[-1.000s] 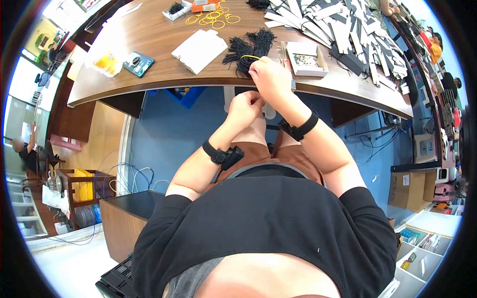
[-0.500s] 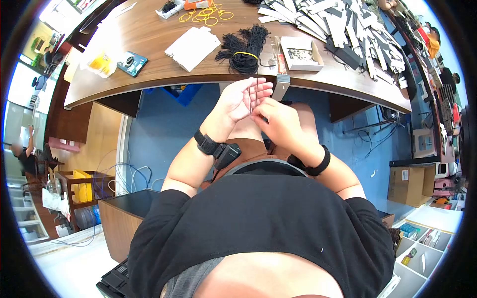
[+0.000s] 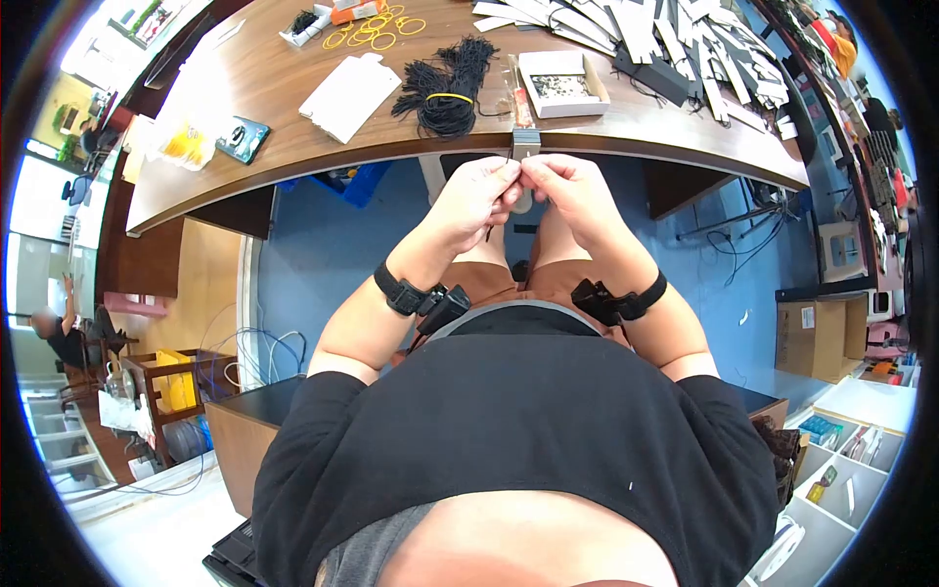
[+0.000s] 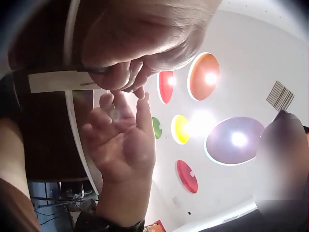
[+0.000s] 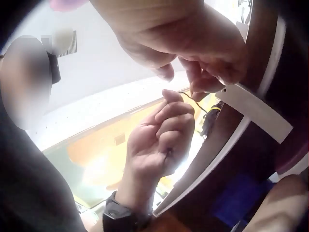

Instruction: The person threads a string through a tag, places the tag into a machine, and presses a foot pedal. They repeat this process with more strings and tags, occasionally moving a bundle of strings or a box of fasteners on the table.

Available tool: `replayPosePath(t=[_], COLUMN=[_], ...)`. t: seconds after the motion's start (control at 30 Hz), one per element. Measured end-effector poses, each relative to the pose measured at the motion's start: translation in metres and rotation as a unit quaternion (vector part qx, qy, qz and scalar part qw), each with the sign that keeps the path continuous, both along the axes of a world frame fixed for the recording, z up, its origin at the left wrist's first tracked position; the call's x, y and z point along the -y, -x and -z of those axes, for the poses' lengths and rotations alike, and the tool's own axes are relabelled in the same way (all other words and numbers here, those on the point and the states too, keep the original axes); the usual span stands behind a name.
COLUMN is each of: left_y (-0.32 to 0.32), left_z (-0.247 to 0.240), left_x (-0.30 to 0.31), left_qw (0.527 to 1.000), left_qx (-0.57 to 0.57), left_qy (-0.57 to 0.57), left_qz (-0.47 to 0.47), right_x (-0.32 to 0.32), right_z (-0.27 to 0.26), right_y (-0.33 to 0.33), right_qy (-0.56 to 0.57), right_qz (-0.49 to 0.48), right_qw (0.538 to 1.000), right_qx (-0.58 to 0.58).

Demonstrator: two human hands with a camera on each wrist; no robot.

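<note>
In the head view my left hand (image 3: pixel 474 205) and right hand (image 3: pixel 575 196) meet fingertip to fingertip just in front of the table edge. A thin black cord (image 5: pixel 195 101) runs between them in the right wrist view. The left fingers are curled round it, and the right thumb and fingers pinch it. Just beyond the hands, a bundle of black cords (image 3: pixel 435 110) lies on the table with a yellow rubber band (image 3: pixel 450 96) round it. Close by the fingertips, a grey metal strip (image 3: pixel 526 143) juts out from the table edge.
A white box of small pieces (image 3: pixel 562 83) stands right of the bundle, beside a heap of black and white strips (image 3: pixel 655 44). Leftward lie a flat white box (image 3: pixel 349 98), yellow rubber bands (image 3: pixel 381 27) and a dark blue packet (image 3: pixel 243 139). Below the table is a blue bin (image 3: pixel 342 184).
The right hand has come back from the cord bundle towards me. The left hand, palm up with fingers extended half a second ago, is now curled, and both hands meet at the cord.
</note>
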State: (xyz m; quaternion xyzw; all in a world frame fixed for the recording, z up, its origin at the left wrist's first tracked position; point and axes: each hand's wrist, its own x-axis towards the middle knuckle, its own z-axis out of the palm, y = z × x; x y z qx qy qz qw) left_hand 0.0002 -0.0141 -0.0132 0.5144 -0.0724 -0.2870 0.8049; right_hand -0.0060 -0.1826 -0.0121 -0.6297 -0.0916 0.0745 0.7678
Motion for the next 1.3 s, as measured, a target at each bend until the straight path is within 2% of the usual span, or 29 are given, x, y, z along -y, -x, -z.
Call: replayPosePath(t=[0.03,0.13,0.23,0.27,0.33,0.37,0.47,0.6,0.8,0.9,1.1,1.3], left_y=[-0.002,0.002,0.006,0.006,0.007,0.007,0.005,0.001,-0.001,-0.003,-0.003,-0.005], left_z=[0.006,0.005,0.006,0.007,0.009,0.010,0.014,0.011,0.013,0.018,0.017,0.026], left_x=[0.001,0.009,0.016,0.018,0.018,0.018,0.013,0.014,0.010,0.012,0.012,0.014], left_qw=[1.000,0.999,0.999,0.999,0.998,0.996,0.993,0.987,0.989,0.991,0.991,0.991], left_qx=[0.020,0.035,0.019,0.013,0.004,-0.001,-0.029,-0.087,-0.081,-0.036,-0.033,-0.008], left_qy=[-0.004,-0.022,-0.013,-0.005,0.035,0.055,0.115,0.125,0.103,0.116,0.126,0.129], left_qz=[0.000,-0.023,-0.042,-0.045,-0.059,-0.066,-0.024,-0.050,-0.062,-0.063,-0.043,-0.047], right_x=[-0.001,0.000,-0.002,-0.002,-0.004,-0.003,0.000,0.000,-0.002,-0.002,-0.002,-0.003], right_z=[-0.002,0.008,0.011,0.012,0.009,0.004,0.004,0.008,0.012,0.015,0.016,0.019], right_y=[0.001,-0.003,0.001,0.003,0.005,0.010,0.012,0.015,0.021,0.024,0.029,0.034], right_qy=[-0.033,-0.032,0.012,0.074,0.195,0.231,0.403,0.420,0.431,0.435,0.429,0.414], right_qz=[-0.013,0.026,0.081,0.113,0.169,0.168,0.244,0.258,0.260,0.258,0.253,0.216], right_qw=[0.999,0.999,0.997,0.985,0.921,0.917,0.772,0.731,0.725,0.735,0.745,0.788], right_qx=[0.019,-0.006,0.015,0.108,0.290,0.279,0.427,0.472,0.469,0.451,0.445,0.401])
